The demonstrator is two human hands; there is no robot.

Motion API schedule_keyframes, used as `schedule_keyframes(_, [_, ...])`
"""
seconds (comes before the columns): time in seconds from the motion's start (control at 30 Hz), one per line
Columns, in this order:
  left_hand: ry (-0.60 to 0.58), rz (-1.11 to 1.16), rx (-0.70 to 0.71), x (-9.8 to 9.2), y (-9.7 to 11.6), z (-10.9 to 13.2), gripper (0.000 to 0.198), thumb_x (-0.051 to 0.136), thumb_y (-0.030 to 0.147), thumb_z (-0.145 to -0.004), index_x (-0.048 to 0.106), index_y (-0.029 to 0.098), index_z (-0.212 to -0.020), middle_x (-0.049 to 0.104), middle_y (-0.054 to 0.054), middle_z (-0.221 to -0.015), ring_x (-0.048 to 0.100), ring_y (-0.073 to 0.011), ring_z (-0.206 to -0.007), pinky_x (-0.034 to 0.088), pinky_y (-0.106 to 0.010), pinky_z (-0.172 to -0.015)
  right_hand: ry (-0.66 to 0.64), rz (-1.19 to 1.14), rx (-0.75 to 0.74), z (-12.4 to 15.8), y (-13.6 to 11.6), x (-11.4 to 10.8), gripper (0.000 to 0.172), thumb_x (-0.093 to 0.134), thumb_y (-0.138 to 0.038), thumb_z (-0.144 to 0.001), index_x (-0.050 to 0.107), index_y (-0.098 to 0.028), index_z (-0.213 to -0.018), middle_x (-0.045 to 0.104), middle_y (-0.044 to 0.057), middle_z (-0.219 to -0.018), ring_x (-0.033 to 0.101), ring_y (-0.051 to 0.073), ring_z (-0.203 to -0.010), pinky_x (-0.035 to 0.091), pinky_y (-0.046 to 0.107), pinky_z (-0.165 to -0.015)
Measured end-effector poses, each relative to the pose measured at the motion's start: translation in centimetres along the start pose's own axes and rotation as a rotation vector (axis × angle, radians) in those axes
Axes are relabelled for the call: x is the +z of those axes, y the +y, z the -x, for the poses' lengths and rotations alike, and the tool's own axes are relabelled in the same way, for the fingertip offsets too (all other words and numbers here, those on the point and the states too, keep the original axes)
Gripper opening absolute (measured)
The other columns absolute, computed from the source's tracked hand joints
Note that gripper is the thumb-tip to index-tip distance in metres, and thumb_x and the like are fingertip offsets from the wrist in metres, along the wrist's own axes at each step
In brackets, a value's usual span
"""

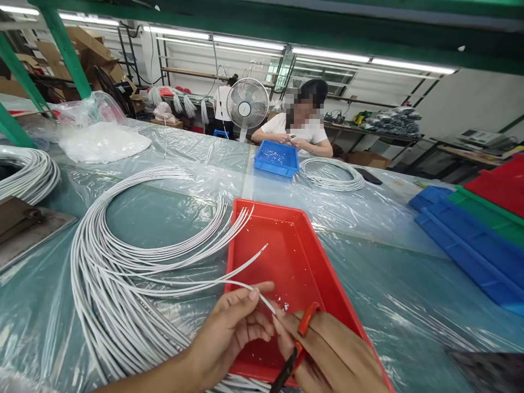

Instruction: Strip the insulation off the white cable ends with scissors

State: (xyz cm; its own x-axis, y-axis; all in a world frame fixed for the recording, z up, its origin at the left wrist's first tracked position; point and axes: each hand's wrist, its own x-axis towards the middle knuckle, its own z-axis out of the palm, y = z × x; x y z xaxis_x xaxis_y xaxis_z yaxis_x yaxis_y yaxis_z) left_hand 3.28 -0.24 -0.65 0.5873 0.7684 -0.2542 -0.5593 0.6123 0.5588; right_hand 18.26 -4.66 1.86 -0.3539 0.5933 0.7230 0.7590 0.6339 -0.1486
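Over the red tray (270, 251), my left hand (235, 327) pinches a thin white cable (241, 284) between thumb and forefinger. My right hand (327, 349) has its thumb and fingertip closed at the end of that same cable. Orange-handled scissors (302, 335) are also in the right hand, with their dark blades pointing down and toward me. To the left lies a big coil of white cables (92, 262), several of whose ends reach over the tray's rim. Small white scraps (285, 307) are scattered in the tray.
Across the plastic-covered table sits a person (298, 123) with both hands above a blue tray (276, 169), beside another cable coil (331, 183). Stacked blue, green and red trays (475, 229) stand at right. A metal block (20, 218) and a plastic bag (102, 143) are at left.
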Motion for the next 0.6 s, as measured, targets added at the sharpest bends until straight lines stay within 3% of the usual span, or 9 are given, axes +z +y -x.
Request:
schedule_keyframes(0.1, [0.015, 0.084, 0.055, 0.1, -0.2, 0.2, 0.02, 0.061, 0.019, -0.081, 0.067, 0.017, -0.1, 0.069, -0.005, -0.091, 0.061, -0.0081, -0.063, 0.048, -0.021, -0.065, 0.089, -0.082, 0.215, -0.2, -0.3, 0.1, 0.023, 0.058, -0.002, -0.07, 0.065, -0.018, -0.086, 0.066, 0.003, -0.065, 0.061, 0.014, -0.054, 0.048, 0.022, -0.052])
schedule_keyframes(0.2, [0.056, -0.003, 0.126, 0.4, -0.2, 0.5, 0.015, 0.065, 0.021, -0.078, 0.071, 0.012, -0.088, 0.07, -0.005, -0.069, 0.061, -0.0078, -0.057, 0.048, -0.017, -0.061, 0.158, -0.325, 0.675, -0.1, -0.4, 0.7, 0.004, 0.064, -0.018, -0.072, 0.064, -0.02, -0.069, 0.059, -0.002, -0.055, 0.054, 0.01, -0.047, 0.043, 0.019, -0.046])
schedule_keyframes(0.27, [0.09, -0.108, 0.19, 0.6, 0.0, 0.6, 0.015, 0.066, 0.022, -0.077, 0.073, 0.01, -0.082, 0.068, -0.004, -0.057, 0.06, -0.0084, -0.053, 0.048, -0.016, -0.056, 0.125, -0.596, 0.993, 0.2, -0.4, 1.4, 0.017, 0.065, -0.031, -0.072, 0.062, -0.019, -0.061, 0.053, -0.004, -0.048, 0.049, 0.009, -0.043, 0.04, 0.018, -0.042])
schedule_keyframes(0.33, [0.131, -0.161, 0.237, 0.7, 0.3, 0.6, 0.014, 0.067, 0.022, -0.076, 0.073, 0.01, -0.078, 0.067, -0.003, -0.055, 0.059, -0.0078, -0.05, 0.047, -0.016, -0.053, 0.058, -0.857, 1.139, 0.7, -0.6, 2.2, 0.024, 0.064, -0.039, -0.071, 0.061, -0.017, -0.062, 0.048, -0.005, -0.043, 0.045, 0.009, -0.04, 0.039, 0.02, -0.041])
schedule_keyframes(0.37, [0.148, -0.157, 0.237, 0.7, 0.5, 0.5, 0.014, 0.067, 0.022, -0.076, 0.073, 0.01, -0.077, 0.067, -0.003, -0.055, 0.058, -0.0071, -0.048, 0.047, -0.015, -0.052, 0.045, -0.896, 1.144, 0.9, -0.7, 2.5, 0.026, 0.064, -0.041, -0.07, 0.06, -0.017, -0.06, 0.047, -0.005, -0.043, 0.044, 0.009, -0.039, 0.037, 0.02, -0.039])
schedule_keyframes(0.43, [0.168, -0.103, 0.175, 0.6, 0.6, 0.3, 0.014, 0.066, 0.022, -0.076, 0.073, 0.01, -0.077, 0.066, -0.002, -0.055, 0.057, -0.0058, -0.048, 0.047, -0.014, -0.052, 0.121, -0.694, 1.057, 1.3, -1.1, 2.9, 0.02, 0.064, -0.035, -0.072, 0.062, -0.017, -0.063, 0.051, -0.003, -0.049, 0.047, 0.01, -0.044, 0.039, 0.021, -0.043])
schedule_keyframes(0.53, [0.179, -0.017, 0.055, 0.3, 0.4, -0.1, 0.016, 0.065, 0.023, -0.078, 0.072, 0.009, -0.08, 0.067, -0.003, -0.06, 0.058, -0.0053, -0.051, 0.048, -0.013, -0.054, 0.215, -0.2, 0.642, 2.1, -1.4, 2.8, 0.004, 0.062, -0.016, -0.074, 0.065, -0.019, -0.076, 0.06, 0.0, -0.06, 0.055, 0.013, -0.053, 0.044, 0.023, -0.052])
schedule_keyframes(0.6, [0.165, -0.005, 0.013, 0.1, 0.1, -0.2, 0.02, 0.062, 0.025, -0.08, 0.071, 0.008, -0.085, 0.067, -0.004, -0.061, 0.059, -0.0061, -0.052, 0.049, -0.015, -0.056, 0.151, 0.039, 0.336, 2.7, -1.2, 2.5, 0.017, 0.061, -0.009, -0.074, 0.065, -0.017, -0.089, 0.065, 0.004, -0.065, 0.06, 0.015, -0.056, 0.046, 0.025, -0.057])
